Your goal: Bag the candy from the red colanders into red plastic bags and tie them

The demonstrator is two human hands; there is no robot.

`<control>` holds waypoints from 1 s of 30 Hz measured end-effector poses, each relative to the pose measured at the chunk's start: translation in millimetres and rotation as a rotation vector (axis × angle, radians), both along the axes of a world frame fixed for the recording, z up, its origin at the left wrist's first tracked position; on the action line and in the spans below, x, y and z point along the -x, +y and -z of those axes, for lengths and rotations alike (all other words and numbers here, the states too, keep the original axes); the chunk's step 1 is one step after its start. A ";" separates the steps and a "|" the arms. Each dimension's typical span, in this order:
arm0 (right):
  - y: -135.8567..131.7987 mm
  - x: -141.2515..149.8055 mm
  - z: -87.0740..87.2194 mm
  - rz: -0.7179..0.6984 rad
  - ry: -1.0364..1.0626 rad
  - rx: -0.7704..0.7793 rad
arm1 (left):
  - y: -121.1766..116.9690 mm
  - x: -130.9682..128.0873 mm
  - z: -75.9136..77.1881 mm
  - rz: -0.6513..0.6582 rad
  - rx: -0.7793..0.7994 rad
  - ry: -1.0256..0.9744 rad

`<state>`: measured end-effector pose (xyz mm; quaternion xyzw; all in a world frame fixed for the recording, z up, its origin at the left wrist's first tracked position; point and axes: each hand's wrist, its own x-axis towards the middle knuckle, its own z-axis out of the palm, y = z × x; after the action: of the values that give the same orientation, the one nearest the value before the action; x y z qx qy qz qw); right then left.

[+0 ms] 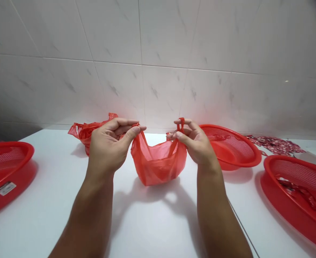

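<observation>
A thin red plastic bag (160,166) hangs between my two hands, its mouth spread and its lower part sagging over the white table. My left hand (112,143) pinches one handle of the bag between thumb and fingers. The other handle is looped at the fingers of my right hand (194,141), which is closed on it. Folds hide most of the bag's inside, so I cannot tell whether anything lies in it. Behind my left hand sits a crumpled heap of red plastic bags (86,130).
Red plastic baskets stand around the white table (152,222): one at the left (7,179), one behind my right hand (233,147), and one at the right (294,200) holding dark red packets (302,191). More patterned red packets (278,145) lie at the back right. A tiled wall (163,89) rises behind.
</observation>
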<state>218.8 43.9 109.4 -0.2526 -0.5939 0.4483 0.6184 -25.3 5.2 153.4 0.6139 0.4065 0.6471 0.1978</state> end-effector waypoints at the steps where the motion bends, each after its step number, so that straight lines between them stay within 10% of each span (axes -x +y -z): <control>1: -4.1 2.8 -2.2 -0.037 -0.049 -0.003 | -2.2 0.4 0.7 -0.016 -0.009 0.028; 10: -26.6 45.6 -5.4 -0.270 -0.666 0.078 | -8.1 -18.5 10.9 0.148 -0.011 0.354; 21: -20.8 31.3 -9.7 -0.281 -0.319 0.234 | -14.6 -1.6 0.6 0.152 0.230 0.641; 30: -24.9 18.8 -14.4 -0.423 -0.386 0.001 | -9.5 -12.7 9.4 0.462 0.373 0.543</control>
<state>200.0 19.0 123.8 -0.2042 -0.7399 0.5114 0.3864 -12.6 -4.2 143.9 0.7914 0.4058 0.3149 0.3314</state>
